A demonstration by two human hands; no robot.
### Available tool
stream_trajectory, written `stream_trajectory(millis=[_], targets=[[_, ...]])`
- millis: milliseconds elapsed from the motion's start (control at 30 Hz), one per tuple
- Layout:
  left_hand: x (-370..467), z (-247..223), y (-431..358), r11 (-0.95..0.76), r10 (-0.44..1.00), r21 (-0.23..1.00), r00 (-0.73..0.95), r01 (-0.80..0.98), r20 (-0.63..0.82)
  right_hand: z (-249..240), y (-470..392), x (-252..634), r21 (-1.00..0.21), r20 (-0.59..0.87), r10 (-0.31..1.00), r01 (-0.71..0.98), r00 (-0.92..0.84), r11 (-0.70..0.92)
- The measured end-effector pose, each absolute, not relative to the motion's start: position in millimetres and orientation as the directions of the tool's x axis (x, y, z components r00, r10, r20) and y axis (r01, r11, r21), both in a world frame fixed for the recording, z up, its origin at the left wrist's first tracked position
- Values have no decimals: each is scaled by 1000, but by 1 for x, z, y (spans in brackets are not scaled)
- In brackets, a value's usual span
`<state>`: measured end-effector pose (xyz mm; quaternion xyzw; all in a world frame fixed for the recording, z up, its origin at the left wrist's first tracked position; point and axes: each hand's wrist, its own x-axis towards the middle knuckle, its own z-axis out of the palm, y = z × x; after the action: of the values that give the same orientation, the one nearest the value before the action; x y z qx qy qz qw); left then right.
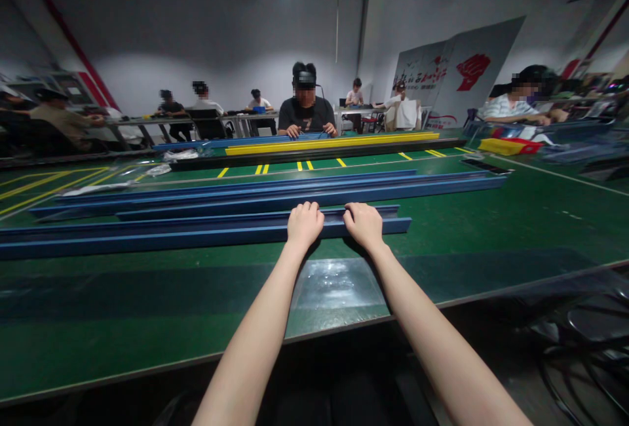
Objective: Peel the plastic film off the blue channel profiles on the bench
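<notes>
A long blue channel strip (206, 236) lies across the green table, its right end a little past my hands. My left hand (305, 224) is curled over this strip, fingers on its far side. A short way to the right, my right hand (363, 224) is wrapped over the same strip, thumb towards the left hand. The fingertips of both hands are partly hidden behind the strip. Between my forearms and the strip, a clear plastic sheet (339, 282) lies flat along the table's near edge.
More blue channel strips (314, 195) lie just beyond. Farther back are a yellow strip (334, 143) and a black strip (295, 154). A dark flat object (486, 166) rests at the right, near a yellow tray (506, 145). Across the table sits a co-worker (305, 111), hands on another blue strip.
</notes>
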<state>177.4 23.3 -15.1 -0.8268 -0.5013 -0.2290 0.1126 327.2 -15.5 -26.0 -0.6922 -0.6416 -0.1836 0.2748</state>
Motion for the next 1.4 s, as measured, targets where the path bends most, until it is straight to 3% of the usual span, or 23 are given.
stream_trajectory(millis=[533,1133,1400], targets=[[177,-14,22,-483,791,91,389,871,473,-27,-15,328,-135,613,782,990,111,-35],[177,-11,22,-465,800,68,386,883,459,-24,-15,328,-128,585,803,991,113,-46],[179,-7,17,-465,804,41,402,884,438,-19,-21,324,-154,552,811,980,193,-129]])
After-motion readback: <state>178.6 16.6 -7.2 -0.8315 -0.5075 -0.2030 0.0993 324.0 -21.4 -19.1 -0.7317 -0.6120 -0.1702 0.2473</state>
